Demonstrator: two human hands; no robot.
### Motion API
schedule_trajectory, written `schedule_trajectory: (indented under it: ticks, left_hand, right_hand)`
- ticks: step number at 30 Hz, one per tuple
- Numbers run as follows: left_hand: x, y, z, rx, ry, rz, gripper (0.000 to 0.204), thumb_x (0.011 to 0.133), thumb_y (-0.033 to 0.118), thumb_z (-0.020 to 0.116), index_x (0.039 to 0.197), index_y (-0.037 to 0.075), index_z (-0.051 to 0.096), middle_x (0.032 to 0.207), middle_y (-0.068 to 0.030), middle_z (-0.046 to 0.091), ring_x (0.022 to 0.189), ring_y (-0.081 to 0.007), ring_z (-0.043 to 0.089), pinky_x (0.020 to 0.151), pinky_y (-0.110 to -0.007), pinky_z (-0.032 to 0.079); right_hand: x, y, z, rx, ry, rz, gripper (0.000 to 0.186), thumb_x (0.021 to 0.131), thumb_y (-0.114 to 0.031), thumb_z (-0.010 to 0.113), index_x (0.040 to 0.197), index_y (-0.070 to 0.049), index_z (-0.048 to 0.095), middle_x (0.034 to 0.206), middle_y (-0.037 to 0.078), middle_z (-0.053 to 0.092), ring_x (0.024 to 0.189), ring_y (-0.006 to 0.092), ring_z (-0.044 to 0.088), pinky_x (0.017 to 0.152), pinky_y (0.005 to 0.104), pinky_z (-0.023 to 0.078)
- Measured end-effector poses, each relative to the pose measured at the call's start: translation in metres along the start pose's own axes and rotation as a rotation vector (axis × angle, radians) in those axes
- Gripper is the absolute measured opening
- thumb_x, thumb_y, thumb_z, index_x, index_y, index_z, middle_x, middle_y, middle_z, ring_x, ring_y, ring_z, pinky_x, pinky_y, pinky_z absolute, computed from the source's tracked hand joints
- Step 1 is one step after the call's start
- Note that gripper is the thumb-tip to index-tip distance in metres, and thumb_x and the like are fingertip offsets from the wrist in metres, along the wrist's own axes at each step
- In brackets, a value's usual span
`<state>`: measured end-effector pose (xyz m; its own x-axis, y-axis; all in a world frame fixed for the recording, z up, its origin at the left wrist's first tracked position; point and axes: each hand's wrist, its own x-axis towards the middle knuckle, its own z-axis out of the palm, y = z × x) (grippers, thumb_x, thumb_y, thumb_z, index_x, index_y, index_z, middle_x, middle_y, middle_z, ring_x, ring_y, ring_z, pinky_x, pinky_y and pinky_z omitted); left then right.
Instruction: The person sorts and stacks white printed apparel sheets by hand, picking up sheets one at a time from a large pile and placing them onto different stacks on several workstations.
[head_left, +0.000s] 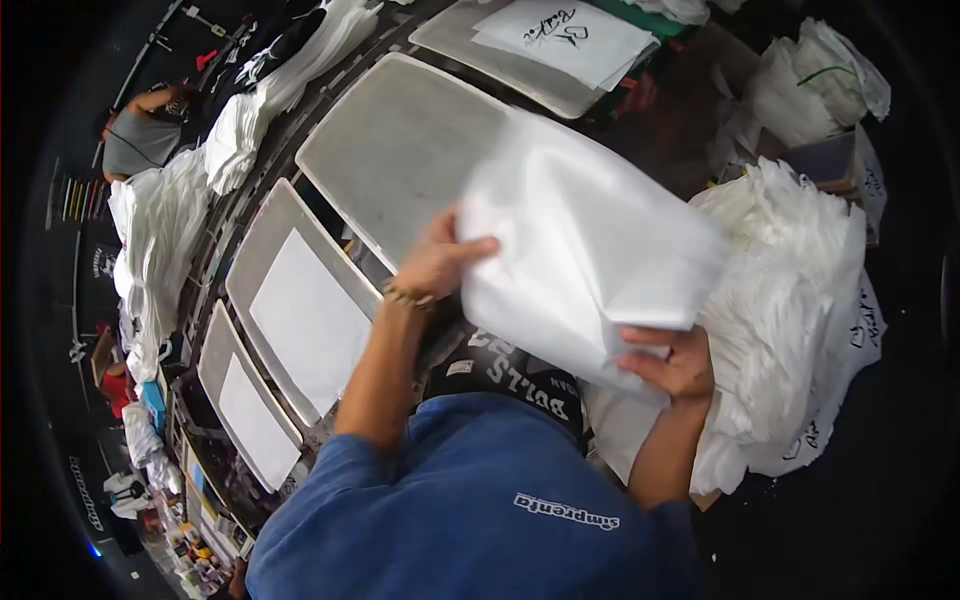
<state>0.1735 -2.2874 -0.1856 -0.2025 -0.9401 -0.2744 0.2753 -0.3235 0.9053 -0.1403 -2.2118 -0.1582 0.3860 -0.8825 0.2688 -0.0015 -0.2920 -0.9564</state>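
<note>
Both hands grip a flat white fabric bag (590, 250) in front of my body, its edges blurred by motion. My left hand (445, 258), with a bracelet at the wrist, pinches its left edge, the thumb lying on top. At the lower right corner, my right hand (675, 362) has its fingers closed on the bag, where a fold shows. Beyond the bag lies a grey, rounded rectangular board (385, 140), partly covered by it. White pieces (310, 315) lie flat on the neighbouring board (245, 270) at the left.
To the right rises a large heap of white fabric bags (780, 300), some with black script. Printed white pieces (570, 40) lie on the far board (465, 40). Another board (210, 350) stands at lower left. Long white stacks (160, 240) line the left, near another person (145, 135).
</note>
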Motion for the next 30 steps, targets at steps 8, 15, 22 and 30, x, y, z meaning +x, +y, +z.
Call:
schedule_trajectory:
  ticks: [8,15,22,30]
  left_hand:
    - [0.052,0.002,-0.140,0.278,0.610,0.407,0.033,0.081,0.010,0.074,0.106,-0.006,0.058,0.100,-0.0138,0.067,0.086,-0.0194,0.065,0.077,-0.029,0.052]
    - [0.106,-0.077,-0.230,0.766,1.053,0.220,0.040,0.084,0.028,0.072,0.095,-0.008,0.058,0.079,-0.0106,0.063,0.069,-0.0200,0.056,0.065,-0.032,0.047]
    - [0.099,-0.071,-0.254,0.229,1.196,0.289,0.029,0.088,0.021,0.069,0.075,-0.001,0.058,0.064,0.0007,0.054,0.055,-0.0075,0.043,0.050,-0.025,0.038]
    - [0.112,-0.075,-0.228,0.282,1.218,0.344,0.025,0.087,0.021,0.070,0.079,-0.001,0.060,0.061,0.0024,0.049,0.054,-0.0074,0.038,0.048,-0.026,0.035]
  right_hand:
    - [0.173,0.121,0.045,0.171,0.084,0.132,0.068,0.075,0.001,0.074,0.138,-0.002,0.046,0.129,0.012,0.056,0.120,0.0211,0.050,0.104,0.0325,0.037]
    - [0.207,0.213,0.065,0.475,0.084,0.637,0.092,0.076,0.004,0.074,0.150,-0.010,0.020,0.127,0.017,0.056,0.116,0.0213,0.053,0.099,0.0347,0.042]
    - [0.193,0.209,0.081,0.554,0.033,0.691,0.098,0.073,0.006,0.075,0.151,-0.014,0.020,0.121,0.017,0.060,0.109,0.0211,0.058,0.096,0.0352,0.045]
    - [0.127,0.161,-0.026,0.238,0.069,0.795,0.046,0.077,-0.002,0.074,0.121,0.001,0.061,0.119,0.009,0.061,0.106,0.0164,0.057,0.091,0.0287,0.047]
